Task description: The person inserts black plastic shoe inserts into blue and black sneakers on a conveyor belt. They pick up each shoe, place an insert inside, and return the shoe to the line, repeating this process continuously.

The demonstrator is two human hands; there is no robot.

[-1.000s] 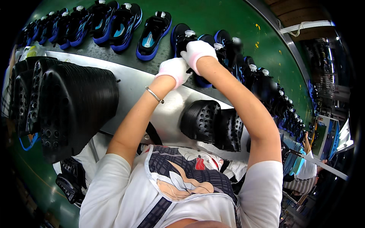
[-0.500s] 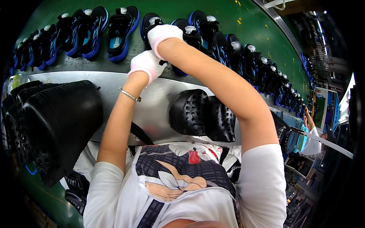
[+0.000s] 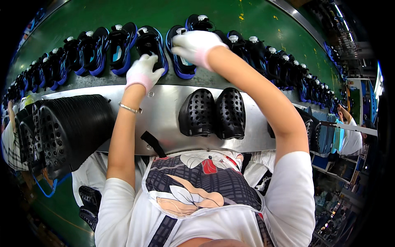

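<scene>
Both hands wore white gloves and worked at the row of dark shoes (image 3: 98, 51) along the green surface (image 3: 230, 16). The left hand (image 3: 144, 71) was at the near end of the left shoe (image 3: 148, 44), thumb spread from the fingers, with nothing seen gripped between them; whether it touched the shoe could not be told. The right hand (image 3: 198, 47) lay over the right shoe (image 3: 182, 71), fingers bent (motion blur softened them, so any grip could not be confirmed).

The two shoes stood side by side just beyond the metal ledge (image 3: 164, 101), heels toward the worker, an arrangement judged to leave their openings facing the hands. Two perforated black inserts, the left insert (image 3: 196, 113) and the right insert (image 3: 230, 113), rested next to each other on the ledge, between the forearms, presumably for short reach. A stack of black inserts (image 3: 78, 127) sat at the ledge's left, closely nested, probably to save space and clear of the left forearm.
</scene>
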